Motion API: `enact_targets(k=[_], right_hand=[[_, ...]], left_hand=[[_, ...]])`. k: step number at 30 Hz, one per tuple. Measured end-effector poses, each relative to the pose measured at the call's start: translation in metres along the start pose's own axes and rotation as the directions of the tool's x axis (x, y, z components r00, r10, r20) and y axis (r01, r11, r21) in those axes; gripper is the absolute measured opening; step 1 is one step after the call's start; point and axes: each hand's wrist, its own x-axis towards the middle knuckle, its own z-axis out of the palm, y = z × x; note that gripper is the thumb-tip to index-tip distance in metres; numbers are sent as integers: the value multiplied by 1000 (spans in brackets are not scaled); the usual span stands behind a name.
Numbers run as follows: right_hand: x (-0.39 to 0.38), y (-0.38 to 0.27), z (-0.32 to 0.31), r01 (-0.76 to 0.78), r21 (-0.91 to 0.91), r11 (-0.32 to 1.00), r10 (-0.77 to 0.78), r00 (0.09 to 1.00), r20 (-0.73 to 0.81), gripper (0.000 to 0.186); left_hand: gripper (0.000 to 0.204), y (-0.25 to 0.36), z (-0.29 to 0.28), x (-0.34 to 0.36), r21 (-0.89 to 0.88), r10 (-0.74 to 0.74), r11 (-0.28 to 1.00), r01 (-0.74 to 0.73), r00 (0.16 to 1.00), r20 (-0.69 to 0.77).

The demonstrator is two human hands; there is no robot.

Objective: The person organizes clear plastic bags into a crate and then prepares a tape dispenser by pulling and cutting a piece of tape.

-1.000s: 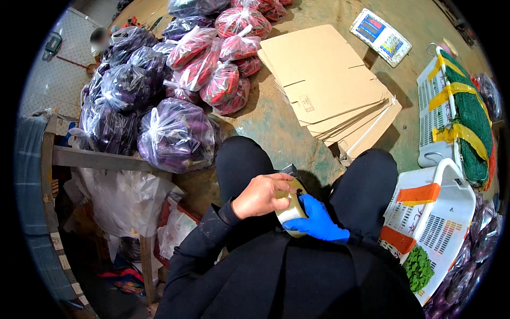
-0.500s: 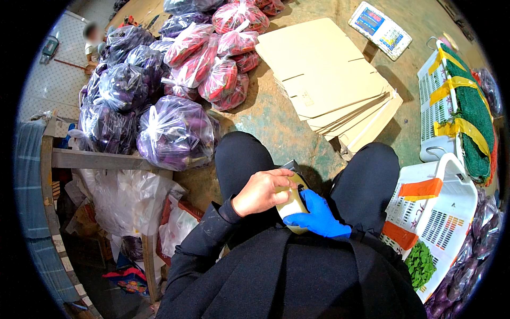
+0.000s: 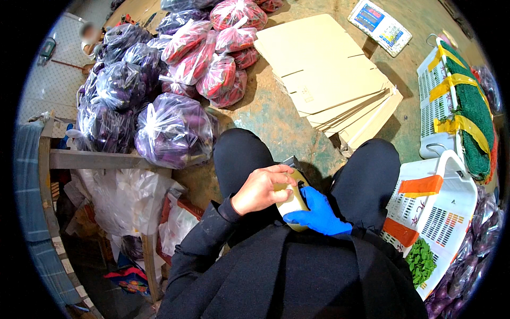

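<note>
Between my knees is a pale yellow rounded object that looks like a thick roll of packing tape [image 3: 289,206]. A dark grey part shows at its far end, perhaps a tape dispenser; its exact shape is hidden. My right hand [image 3: 319,213], in a blue glove, grips the roll from the right, thumb across its near side. My bare left hand [image 3: 264,190] lies over it from the left, fingers bent with their tips on the roll's upper surface. Whether those fingertips pinch a tape end cannot be made out.
Flattened cardboard boxes [image 3: 324,69] lie ahead, beside a scale [image 3: 380,26]. Bagged purple vegetables [image 3: 175,130] and red peppers [image 3: 218,80] are piled ahead left. White crates [image 3: 457,196] stand right, one with green leaves [image 3: 421,261]. A wooden frame [image 3: 101,158] is left; a person [image 3: 89,40] is far left.
My left fingers have shifted slightly on the roll, and the view has moved a little. My right hand keeps its hold.
</note>
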Motion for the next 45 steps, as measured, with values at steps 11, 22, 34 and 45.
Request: enact_targets(k=[11, 22, 34, 45], right_hand=[[-1, -1, 2, 9, 42, 999, -9, 1000, 2, 61], [1, 3, 4, 9, 8, 1000, -9, 1000, -12, 61], [1, 7, 3, 12, -41, 999, -13, 999, -30, 60], [1, 6, 4, -10, -35, 999, 9, 999, -31, 60]], left_hand=[[23, -1, 5, -3, -9, -1, 1000, 1, 999, -55], [23, -1, 9, -8, -16, -22, 1000, 20, 995, -99], [21, -2, 11, -6, -43, -30, 999, 26, 995, -92], [20, 0, 20, -11, -96, -97, 992, 81, 980, -173]])
